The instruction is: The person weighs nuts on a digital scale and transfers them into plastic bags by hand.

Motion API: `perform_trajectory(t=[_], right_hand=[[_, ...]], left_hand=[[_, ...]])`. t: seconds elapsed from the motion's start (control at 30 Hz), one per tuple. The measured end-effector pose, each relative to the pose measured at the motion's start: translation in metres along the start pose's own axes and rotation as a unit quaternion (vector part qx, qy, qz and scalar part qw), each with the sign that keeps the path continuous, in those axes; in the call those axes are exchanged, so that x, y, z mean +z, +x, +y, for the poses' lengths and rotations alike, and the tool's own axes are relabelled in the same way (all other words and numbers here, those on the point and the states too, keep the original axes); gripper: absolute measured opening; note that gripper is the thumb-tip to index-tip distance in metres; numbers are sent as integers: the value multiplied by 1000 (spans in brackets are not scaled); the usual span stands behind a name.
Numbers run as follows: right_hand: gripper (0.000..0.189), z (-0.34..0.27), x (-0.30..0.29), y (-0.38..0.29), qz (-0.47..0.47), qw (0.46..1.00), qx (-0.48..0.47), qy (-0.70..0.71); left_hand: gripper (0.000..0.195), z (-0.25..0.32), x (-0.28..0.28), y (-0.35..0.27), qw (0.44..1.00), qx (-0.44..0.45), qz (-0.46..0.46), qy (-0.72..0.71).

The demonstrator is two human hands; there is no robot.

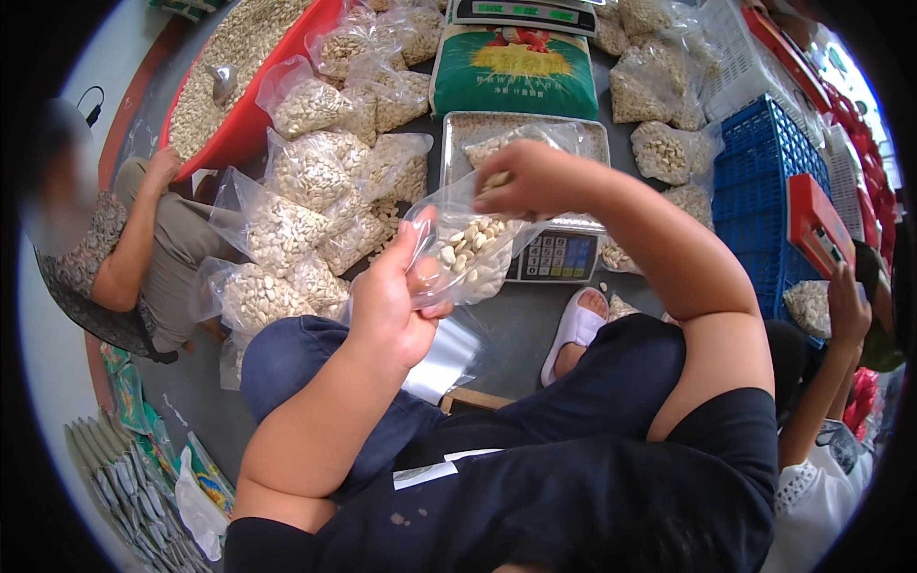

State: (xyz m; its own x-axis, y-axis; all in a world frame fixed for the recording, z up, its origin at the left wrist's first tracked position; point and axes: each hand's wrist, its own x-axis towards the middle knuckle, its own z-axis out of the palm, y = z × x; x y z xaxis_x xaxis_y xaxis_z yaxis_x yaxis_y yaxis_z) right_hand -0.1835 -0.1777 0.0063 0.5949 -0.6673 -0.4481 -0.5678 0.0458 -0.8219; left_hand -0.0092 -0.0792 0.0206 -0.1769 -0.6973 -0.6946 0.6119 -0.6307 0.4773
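My left hand point(394, 286) grips a clear plastic bag point(466, 251) by its side, thumb on the outside. Pale, flat beans or seeds point(476, 240) lie in the bag. Above its mouth is my right hand point(526, 179), fingers curled around a few of the same beans point(496, 181). Just beyond, a digital scale point(555, 256) shows its keypad below a metal tray point(453, 143). Another clear bag of beans point(566, 136) rests on that tray, partly hidden by my right hand.
Filled clear bags point(315, 168) crowd the floor to the left, near a red tub point(251, 93) of beans with a metal scoop point(223, 82). A green printed sack point(512, 79) lies under a second scale point(526, 14). Blue crates point(759, 193) stand right. People sit on both sides.
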Motion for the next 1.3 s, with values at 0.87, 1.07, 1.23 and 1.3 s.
perform_trajectory(t=[0.87,1.07,1.23,1.3], right_hand=[[28,121,-45,25,278,931,119,-206],[29,129,-37,41,331,910,103,-229],[31,117,-43,32,318,919,111,-203],[32,111,-51,23,305,931,128,-153]], left_hand=[[42,22,-16,-15,999,33,11,-7],[41,18,-11,-12,999,34,21,1],[39,18,-14,-10,999,45,26,2],[38,19,-14,-10,998,50,23,6]])
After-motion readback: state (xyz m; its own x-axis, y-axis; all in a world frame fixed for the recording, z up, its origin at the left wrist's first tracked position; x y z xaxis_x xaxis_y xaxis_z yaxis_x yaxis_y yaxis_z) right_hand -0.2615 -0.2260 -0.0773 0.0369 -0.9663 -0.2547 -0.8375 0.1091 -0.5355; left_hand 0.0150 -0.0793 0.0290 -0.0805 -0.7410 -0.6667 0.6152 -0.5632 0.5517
